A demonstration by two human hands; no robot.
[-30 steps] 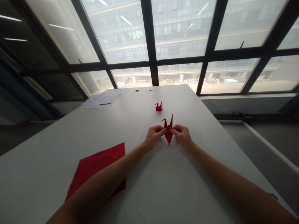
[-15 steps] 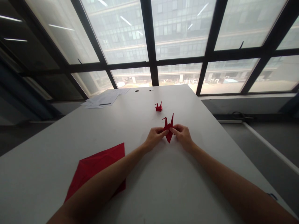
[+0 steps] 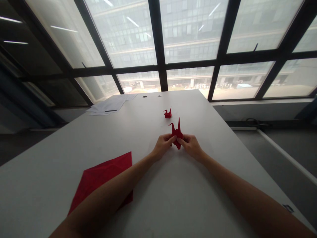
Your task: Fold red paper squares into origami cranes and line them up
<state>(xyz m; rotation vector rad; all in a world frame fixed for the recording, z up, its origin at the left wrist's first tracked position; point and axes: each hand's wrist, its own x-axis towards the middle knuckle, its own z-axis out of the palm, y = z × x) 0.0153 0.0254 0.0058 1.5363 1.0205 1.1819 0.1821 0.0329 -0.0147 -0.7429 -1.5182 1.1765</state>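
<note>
A red folded paper crane [image 3: 176, 131] is pinched between both hands just above the white table [image 3: 173, 185]. My left hand [image 3: 162, 145] grips its left side with closed fingers. On the other side, my right hand [image 3: 190, 145] pinches its right side. The crane's head and tail points stick up and away from me. A smaller finished red paper crane [image 3: 168, 113] stands on the table just beyond the hands.
A stack of red paper sheets [image 3: 102, 178] lies at the near left, partly under my left forearm. White papers [image 3: 109, 105] rest at the far left corner. Two small dark dots [image 3: 145, 97] mark the far edge. Large windows stand behind.
Both hands have drawn closer together and slightly away from me, and the held crane's lower point is now mostly hidden between the fingers.
</note>
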